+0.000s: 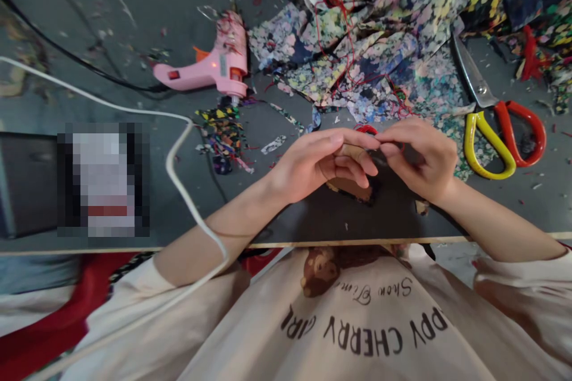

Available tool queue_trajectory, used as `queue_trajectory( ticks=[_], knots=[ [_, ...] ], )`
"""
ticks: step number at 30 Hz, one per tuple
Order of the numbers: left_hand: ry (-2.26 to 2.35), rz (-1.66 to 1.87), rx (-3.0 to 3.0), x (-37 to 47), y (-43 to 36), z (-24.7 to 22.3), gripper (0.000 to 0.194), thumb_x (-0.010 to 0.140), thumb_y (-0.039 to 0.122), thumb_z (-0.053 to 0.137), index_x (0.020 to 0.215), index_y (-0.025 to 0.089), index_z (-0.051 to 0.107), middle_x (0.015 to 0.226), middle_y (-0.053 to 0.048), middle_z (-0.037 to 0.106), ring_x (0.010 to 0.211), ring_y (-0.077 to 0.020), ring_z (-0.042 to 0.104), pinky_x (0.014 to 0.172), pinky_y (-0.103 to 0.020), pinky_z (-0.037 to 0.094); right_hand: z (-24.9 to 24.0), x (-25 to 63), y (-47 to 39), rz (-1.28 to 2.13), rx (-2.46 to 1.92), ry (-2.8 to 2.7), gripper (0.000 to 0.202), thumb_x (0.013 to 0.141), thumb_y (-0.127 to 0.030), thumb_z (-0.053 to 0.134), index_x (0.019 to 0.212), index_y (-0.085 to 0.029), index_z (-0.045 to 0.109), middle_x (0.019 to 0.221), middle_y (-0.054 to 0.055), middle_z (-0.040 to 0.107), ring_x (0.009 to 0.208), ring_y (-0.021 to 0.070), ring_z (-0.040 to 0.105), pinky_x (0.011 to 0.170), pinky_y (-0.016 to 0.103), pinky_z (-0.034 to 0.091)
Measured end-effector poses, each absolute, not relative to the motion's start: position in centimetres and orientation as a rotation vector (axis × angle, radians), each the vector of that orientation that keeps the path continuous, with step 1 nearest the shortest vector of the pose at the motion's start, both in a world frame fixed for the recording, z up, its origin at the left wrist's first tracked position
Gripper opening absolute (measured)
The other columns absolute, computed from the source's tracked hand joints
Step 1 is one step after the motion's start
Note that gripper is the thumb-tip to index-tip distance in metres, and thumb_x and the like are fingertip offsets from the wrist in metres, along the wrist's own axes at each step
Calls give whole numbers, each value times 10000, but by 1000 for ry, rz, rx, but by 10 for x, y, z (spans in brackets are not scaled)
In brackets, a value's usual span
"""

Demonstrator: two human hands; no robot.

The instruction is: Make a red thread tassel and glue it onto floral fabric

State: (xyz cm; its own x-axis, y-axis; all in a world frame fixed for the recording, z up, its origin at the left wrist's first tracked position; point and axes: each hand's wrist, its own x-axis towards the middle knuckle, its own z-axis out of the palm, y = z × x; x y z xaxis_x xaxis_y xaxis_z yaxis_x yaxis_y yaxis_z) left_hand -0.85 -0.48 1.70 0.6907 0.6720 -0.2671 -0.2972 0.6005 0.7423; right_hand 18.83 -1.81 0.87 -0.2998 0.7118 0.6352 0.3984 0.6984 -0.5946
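Left hand [330, 161] was loosely spread; right hand [417, 158] pinched at its fingertip, contents unclear. Red thread [366, 129] lay beyond.

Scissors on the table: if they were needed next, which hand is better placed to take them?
The right hand, probably: the scissors lie on its own side, with the handles at the near end, while the left hand would have to reach past it.

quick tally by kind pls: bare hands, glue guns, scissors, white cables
Bare hands: 2 (left hand, right hand)
Glue guns: 1 (pink glue gun)
Scissors: 1 pair (red-and-yellow-handled scissors)
White cables: 1 (white cable)
Total: 5
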Motion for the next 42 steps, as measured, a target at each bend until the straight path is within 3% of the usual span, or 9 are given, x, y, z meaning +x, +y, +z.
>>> queue_trajectory(
  ticks=[8, 15, 32, 42],
  knots=[
    [679, 662, 924, -8, -8, 16, 402, 792, 509, 719, 977, 152, 723, 799, -39, 761, 652, -143, 729, 640, -232, 611, 7, 191, -14, 288, -918, -2004, 143, 911, -193, 548, 837, -198, 670, 756, -1, 733, 711, 120, 697, 663, 252, 542],
    [819, 739, 1029, -5, -14, 15, 250, 743, 360, 791, 775, 153, 655, 650, 19, 718, 540, -104, 691, 522, -177, 575, 8, 187, -19, 384, -765, -2061, 86, 893, -143, 595, 965, -192, 596, 803, 1, 730, 749, 110, 688, 694, 240, 551],
    [795, 777, 1031, -7, -12, 17, 91, 726, 138, 697, 695, 164, 615, 586, 52, 692, 470, -86, 656, 461, -149, 545, 9, 183, -24, 463, -770, -2033, 123, 890, -119, 580, 976, -207, 572, 791, 8, 707, 718, 116, 665, 691, 246, 549],
    [903, 689, 995, -7, -13, 15, 152, 761, 277, 716, 825, 139, 709, 643, 2, 728, 473, -98, 655, 463, -167, 546, 9, 187, -23, 458, -857, -1986, 84, 892, -135, 581, 918, -176, 650, 777, 17, 706, 735, 108, 676, 699, 232, 534]
  ],
)
